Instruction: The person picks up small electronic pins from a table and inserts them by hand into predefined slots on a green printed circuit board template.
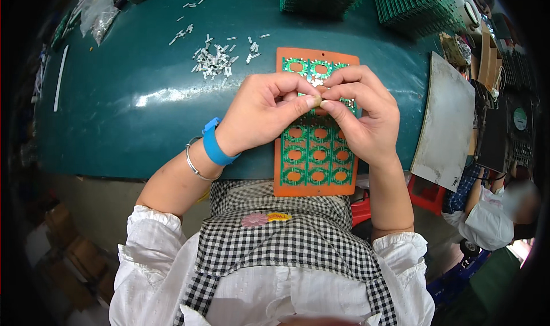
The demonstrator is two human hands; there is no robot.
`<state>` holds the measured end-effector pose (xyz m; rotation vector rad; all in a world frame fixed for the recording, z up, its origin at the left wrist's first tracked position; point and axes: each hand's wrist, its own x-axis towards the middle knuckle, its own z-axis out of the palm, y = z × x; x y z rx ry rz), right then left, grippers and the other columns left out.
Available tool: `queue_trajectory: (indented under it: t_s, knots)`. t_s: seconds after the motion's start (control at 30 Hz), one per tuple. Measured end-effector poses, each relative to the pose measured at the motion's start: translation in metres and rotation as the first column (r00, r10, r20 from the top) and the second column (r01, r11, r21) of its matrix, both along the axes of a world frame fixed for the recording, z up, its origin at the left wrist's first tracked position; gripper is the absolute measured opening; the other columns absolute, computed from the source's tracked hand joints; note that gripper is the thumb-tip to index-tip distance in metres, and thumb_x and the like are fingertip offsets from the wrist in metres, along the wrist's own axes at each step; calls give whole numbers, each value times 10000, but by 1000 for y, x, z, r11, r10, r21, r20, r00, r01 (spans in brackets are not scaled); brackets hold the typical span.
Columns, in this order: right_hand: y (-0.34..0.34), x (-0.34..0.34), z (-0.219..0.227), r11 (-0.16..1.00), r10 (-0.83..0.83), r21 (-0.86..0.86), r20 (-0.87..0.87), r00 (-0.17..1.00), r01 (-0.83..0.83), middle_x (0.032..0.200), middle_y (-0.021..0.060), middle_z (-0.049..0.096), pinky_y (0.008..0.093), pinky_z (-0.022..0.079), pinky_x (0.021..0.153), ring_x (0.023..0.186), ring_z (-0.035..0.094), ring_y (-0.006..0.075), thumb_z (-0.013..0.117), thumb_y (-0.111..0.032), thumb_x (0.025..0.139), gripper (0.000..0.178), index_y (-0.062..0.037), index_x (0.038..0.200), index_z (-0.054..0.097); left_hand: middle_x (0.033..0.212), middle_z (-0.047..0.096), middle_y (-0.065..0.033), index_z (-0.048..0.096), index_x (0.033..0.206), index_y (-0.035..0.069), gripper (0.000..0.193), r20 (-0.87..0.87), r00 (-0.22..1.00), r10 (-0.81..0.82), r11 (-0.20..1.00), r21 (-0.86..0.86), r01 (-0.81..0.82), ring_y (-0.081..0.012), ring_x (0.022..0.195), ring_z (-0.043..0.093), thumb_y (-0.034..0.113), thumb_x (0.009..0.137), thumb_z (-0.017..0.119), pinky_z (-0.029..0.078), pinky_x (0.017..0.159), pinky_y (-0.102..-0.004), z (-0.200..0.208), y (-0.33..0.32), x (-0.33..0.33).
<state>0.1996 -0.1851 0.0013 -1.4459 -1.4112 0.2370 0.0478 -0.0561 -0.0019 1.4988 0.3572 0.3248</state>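
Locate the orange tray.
In the head view, the orange tray lies right of centre on the green table, beneath the left hand and right hand, its near end over the checked apron.

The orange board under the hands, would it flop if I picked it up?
Probably not: the orange board shows no sag where it sticks out past the edge of the green table. It likely wouldn't roll, being a flat rectangle. Tip it, though, and the green circuit panels on top might slide, if they're loose.
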Motion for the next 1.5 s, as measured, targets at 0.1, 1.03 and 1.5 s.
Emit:
queue_trajectory:
  t_s: [0.1,1.03,1.5]
  knots:
    - [-3,-2,-2,1000,8,-4,-77,997,-9,983,84,640,285,508,717,871,622,191,701,23,766,109,-11,854,647,757,534,77,667,1049,6,158,-79,995,-58,992,112,66,-4,646,433,113,937,636,370,562,-202,2,1,-4]
    - [-56,17,-22,976,-64,-197,158,985,95,1027,111,628,364,491,843,981,600,286,679,21,757,96,-1,811,602,1077,678,-155,575,1192,-40,276,102,975,198,804,-585,-102,-167,866,674,154,1001,526,567,746,-251,-10,57,-11]
    - [-48,13,-14,977,0,-206,283,959,60,944,99,585,373,491,770,907,579,286,660,65,744,151,2,834,557,965,703,-87,605,1142,6,207,14,999,40,936,-351,-33,-87,713,612,122,975,568,458,584,-189,-3,38,-7]
